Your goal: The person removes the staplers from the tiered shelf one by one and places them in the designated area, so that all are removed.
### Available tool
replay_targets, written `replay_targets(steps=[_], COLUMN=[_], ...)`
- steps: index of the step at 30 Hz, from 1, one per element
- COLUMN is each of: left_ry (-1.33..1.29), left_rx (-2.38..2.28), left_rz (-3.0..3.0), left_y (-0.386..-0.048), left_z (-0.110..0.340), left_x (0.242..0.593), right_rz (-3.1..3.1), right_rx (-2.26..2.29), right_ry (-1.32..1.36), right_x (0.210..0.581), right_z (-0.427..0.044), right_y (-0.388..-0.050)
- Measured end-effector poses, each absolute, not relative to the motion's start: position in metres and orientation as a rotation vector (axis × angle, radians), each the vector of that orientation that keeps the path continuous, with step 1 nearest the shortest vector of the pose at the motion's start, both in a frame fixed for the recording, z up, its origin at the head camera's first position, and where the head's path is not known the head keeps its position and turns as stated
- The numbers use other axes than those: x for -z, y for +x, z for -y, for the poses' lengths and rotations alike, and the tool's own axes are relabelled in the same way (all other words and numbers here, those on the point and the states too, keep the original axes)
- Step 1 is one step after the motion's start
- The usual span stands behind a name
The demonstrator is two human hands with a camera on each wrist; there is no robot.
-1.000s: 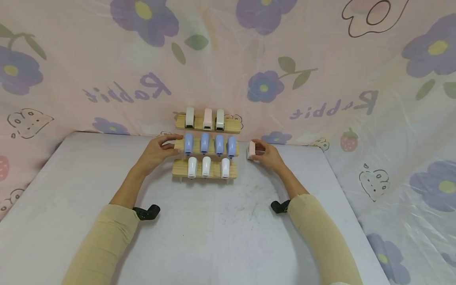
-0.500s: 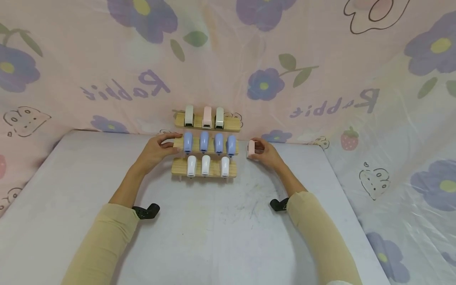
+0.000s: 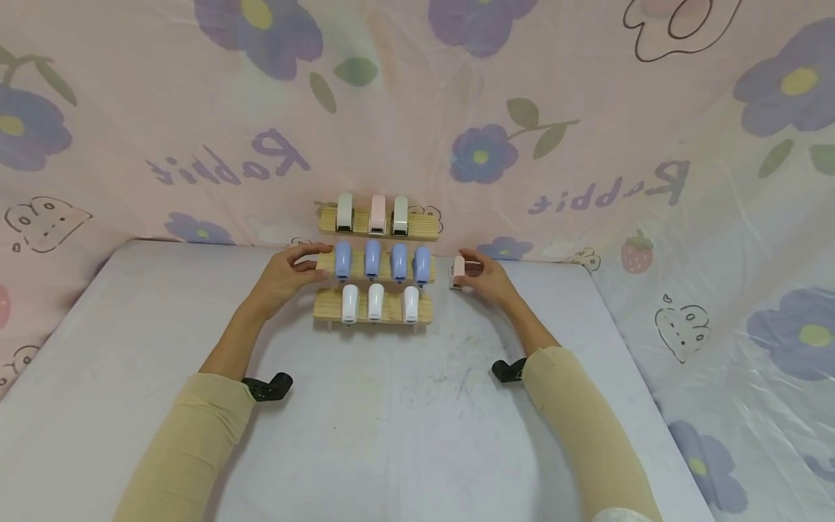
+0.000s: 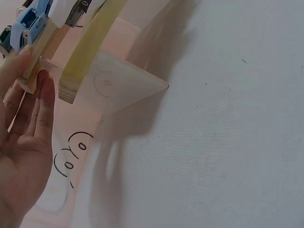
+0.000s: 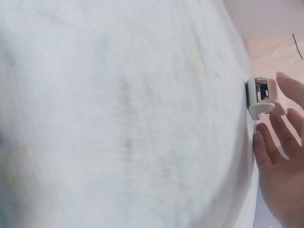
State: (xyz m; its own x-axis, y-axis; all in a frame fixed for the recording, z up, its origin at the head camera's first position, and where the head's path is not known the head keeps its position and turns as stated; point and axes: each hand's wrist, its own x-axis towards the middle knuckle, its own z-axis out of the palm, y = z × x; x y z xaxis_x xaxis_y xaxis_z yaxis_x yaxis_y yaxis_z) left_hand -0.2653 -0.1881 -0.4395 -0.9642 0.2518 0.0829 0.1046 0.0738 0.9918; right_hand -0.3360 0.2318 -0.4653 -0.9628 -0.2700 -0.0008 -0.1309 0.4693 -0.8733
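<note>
A three-tier wooden display rack [image 3: 385, 313] holds small staplers in rows. My left hand [image 3: 280, 279] grips the left end of its middle shelf; in the left wrist view, the thumb lies on one side of the board and the fingers [image 4: 45, 99] on the other. To the right of the rack, a pink stapler [image 3: 458, 271] stands upright on the white tabletop. Around it is my right hand [image 3: 489, 279], thumb on one side, fingers loosely extended on the other. In the right wrist view, the pink stapler [image 5: 262, 95] sits between the slightly spread thumb and fingers.
White staplers [image 3: 375, 302] line the front shelf, several blue staplers [image 3: 372, 259] the middle one. Grey-white staplers [image 3: 345, 212] and another pink stapler [image 3: 377, 214] stand on the top shelf. A flowered cloth [image 3: 391, 130] hangs behind the table [image 3: 391, 435].
My right hand's fingers have loosened and spread a little around the pink stapler, which stays beside the rack. The left hand keeps its place on the shelf. The head view shifts slightly.
</note>
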Motion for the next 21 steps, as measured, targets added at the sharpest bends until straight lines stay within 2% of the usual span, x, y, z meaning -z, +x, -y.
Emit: replay_targets(steps=[6, 15, 21], left_ry=[0.371, 0.382, 0.379], left_rx=[-2.019, -2.010, -2.023], left_rz=[-2.222, -2.222, -2.211], left_y=[-0.266, -0.266, -0.264], left_z=[0.189, 0.188, 0.187], left_x=[0.438, 0.435, 0.434], right_rz=[-2.666, -2.698, -2.604], right_rx=[1.604, 1.743, 1.886], right_ry=[-0.421, -0.592, -0.675], right_x=[0.454, 0.402, 0.390], right_z=[-0.229, -0.214, -0.211], right_y=[-0.331, -0.303, -0.303])
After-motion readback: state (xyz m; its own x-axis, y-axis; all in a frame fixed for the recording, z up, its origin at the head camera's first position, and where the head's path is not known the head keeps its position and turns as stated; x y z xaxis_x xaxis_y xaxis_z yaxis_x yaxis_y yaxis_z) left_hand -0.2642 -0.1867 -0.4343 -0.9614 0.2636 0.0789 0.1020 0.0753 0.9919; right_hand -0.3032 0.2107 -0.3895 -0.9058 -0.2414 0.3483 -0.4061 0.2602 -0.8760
